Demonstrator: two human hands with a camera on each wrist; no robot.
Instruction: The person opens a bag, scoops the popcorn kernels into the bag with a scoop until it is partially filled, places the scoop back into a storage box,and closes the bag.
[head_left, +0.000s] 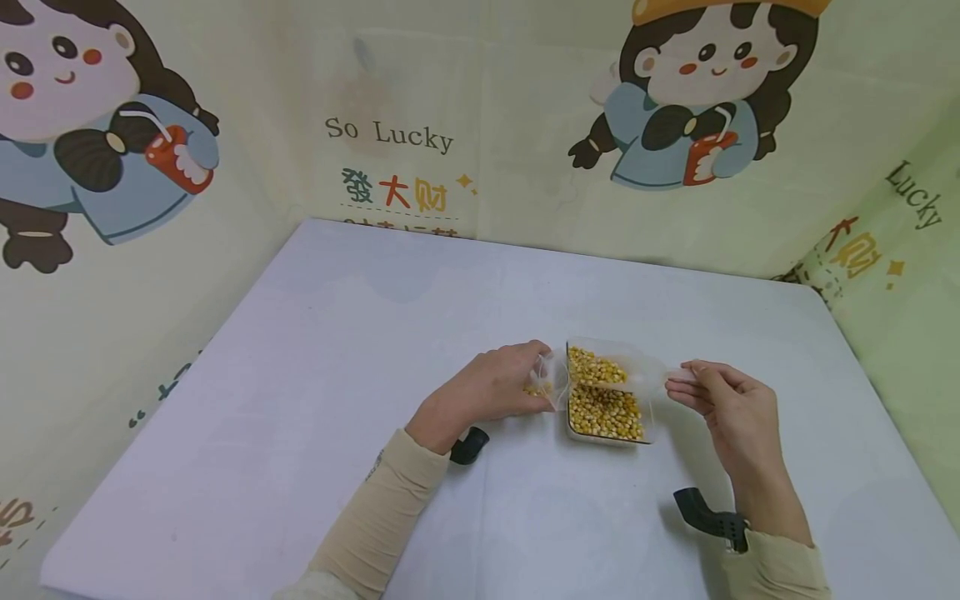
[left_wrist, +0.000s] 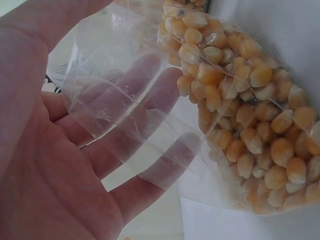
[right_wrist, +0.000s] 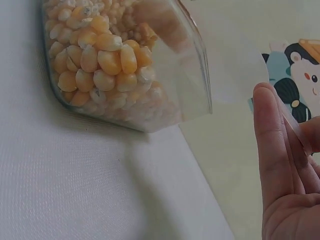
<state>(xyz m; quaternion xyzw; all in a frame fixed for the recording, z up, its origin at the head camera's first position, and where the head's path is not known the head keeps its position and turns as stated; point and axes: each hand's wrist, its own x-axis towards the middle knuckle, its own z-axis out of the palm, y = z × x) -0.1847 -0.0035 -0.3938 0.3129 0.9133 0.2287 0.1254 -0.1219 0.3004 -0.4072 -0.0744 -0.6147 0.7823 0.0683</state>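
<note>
A clear rectangular box (head_left: 609, 442) of yellow corn kernels (head_left: 606, 412) lies on the table between both hands. At its left side the left hand (head_left: 495, 385) holds a clear plastic bag (left_wrist: 125, 105), thumb on one side and fingers on the other. The fingers show through the thin film, and kernels (left_wrist: 250, 130) show beyond it. To the box's right, the right hand (head_left: 731, 408) pinches a thin translucent plastic piece (head_left: 681, 376) between thumb and fingers. This piece reaches toward the box's right wall (right_wrist: 200, 65); its full shape is hard to make out.
A white table (head_left: 360, 333) lies under everything, with a printed curtain (head_left: 525, 100) behind and at the sides. Black wrist mounts (head_left: 705, 512) stick out beside both wrists, close over the tabletop.
</note>
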